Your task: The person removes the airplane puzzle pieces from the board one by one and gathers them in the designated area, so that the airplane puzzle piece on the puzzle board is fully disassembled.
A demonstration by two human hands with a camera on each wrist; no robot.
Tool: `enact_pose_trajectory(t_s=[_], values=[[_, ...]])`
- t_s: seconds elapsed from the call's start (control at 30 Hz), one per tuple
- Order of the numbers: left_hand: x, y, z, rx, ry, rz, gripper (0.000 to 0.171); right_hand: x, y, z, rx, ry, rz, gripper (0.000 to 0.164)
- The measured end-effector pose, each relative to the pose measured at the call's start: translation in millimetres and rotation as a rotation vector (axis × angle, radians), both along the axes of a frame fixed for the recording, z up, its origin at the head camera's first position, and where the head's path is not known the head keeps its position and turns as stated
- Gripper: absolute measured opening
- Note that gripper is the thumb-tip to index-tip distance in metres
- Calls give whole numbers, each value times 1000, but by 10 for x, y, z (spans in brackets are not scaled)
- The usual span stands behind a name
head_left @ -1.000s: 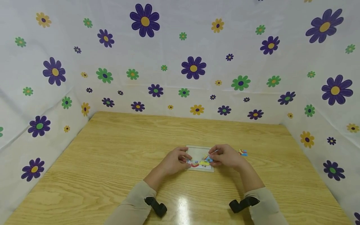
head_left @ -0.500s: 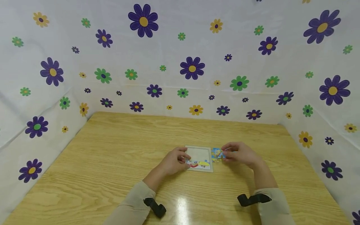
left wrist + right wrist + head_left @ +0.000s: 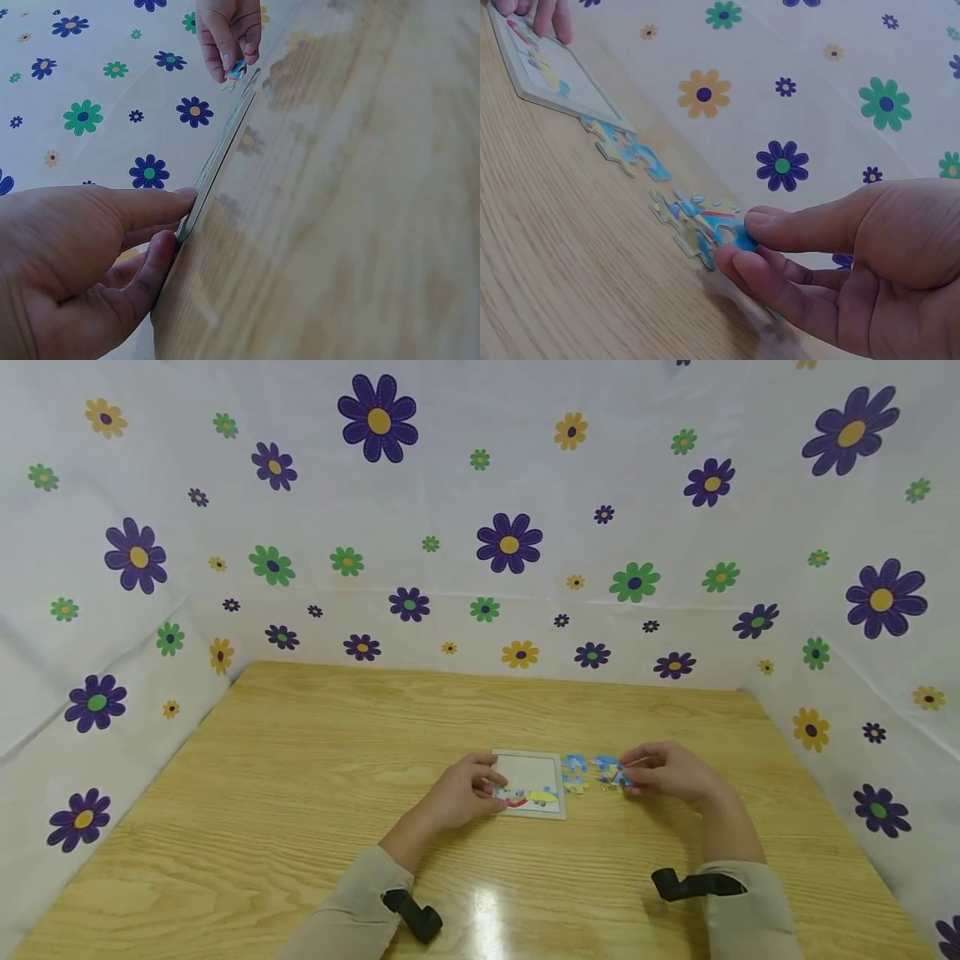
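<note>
A shallow puzzle tray (image 3: 525, 752) with a pale rim lies on the table. Along its near side is a strip of picture with red and yellow parts. My left hand (image 3: 461, 789) holds the tray's left edge between thumb and fingers. To the right of the tray, my right hand (image 3: 671, 772) pinches a blue jigsaw piece (image 3: 739, 234) with a red stripe between thumb and fingers. Loose jigsaw pieces (image 3: 686, 225) lie beneath and beside that piece, partly hidden by it. Other blue and yellow pieces (image 3: 574, 764) lie against the tray's right rim.
The wood-grain table (image 3: 337, 735) spreads all around the tray. White cloth (image 3: 450, 485) printed with flowers stands behind the table and along both sides. Each forearm wears a black strap-on camera (image 3: 412, 917) near the sleeve cuff.
My right hand has moved rightward from over the tray to the loose pieces, and a jigsaw piece is between its fingers now. My left hand has stayed at the tray's edge.
</note>
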State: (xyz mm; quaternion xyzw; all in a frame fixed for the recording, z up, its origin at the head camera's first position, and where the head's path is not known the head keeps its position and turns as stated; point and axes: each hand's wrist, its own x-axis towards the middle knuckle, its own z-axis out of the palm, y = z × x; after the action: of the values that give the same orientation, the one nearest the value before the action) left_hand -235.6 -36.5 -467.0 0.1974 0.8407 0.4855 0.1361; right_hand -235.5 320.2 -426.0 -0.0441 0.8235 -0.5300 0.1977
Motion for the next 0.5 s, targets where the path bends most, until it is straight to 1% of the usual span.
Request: enact_pose_trajectory(t_s=[0.13, 0.23, 0.37, 0.5], values=[[1, 0, -3, -4, 3, -3, 27, 12, 78, -15, 9, -6, -11, 39], [0, 1, -1, -3, 2, 0, 27, 17, 132, -18, 23, -16, -43, 37], [1, 5, 6, 0, -5, 5, 28, 30, 201, -12, 27, -51, -88, 36], [3, 5, 13, -2, -8, 3, 28, 49, 245, -9, 20, -82, -106, 36]])
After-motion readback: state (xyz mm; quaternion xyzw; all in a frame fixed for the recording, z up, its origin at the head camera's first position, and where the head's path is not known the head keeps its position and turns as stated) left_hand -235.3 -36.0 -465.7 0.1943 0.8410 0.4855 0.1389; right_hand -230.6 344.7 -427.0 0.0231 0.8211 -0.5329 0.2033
